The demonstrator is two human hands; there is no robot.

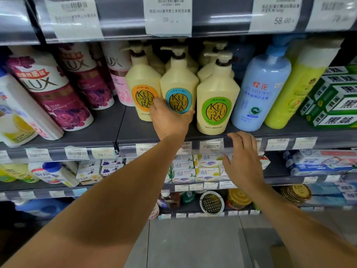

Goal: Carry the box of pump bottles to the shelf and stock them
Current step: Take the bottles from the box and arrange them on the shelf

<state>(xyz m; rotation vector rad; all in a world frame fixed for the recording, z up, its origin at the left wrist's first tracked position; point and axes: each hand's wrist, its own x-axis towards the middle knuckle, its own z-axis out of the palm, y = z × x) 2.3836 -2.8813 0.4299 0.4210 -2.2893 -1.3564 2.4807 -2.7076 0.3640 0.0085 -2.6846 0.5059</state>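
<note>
Several cream pump bottles stand on the grey shelf (108, 132). The front row has an orange-label bottle (142, 86), a blue-label bottle (178, 82) and a green-label bottle (217, 101); more stand behind them. My left hand (170, 118) wraps the lower part of the blue-label bottle, thumb on one side and fingers on the other. My right hand (242, 153) hovers with fingers spread at the shelf's front edge, below the green-label bottle, holding nothing. No box is in view.
Purple and white LUX bottles (58, 89) lean on the left. A tall blue bottle (260, 89), a yellow-green bottle (293, 93) and green boxes (334, 97) stand on the right. Soap boxes (195, 169) fill the shelf below. Grey floor tiles (193, 244) lie underneath.
</note>
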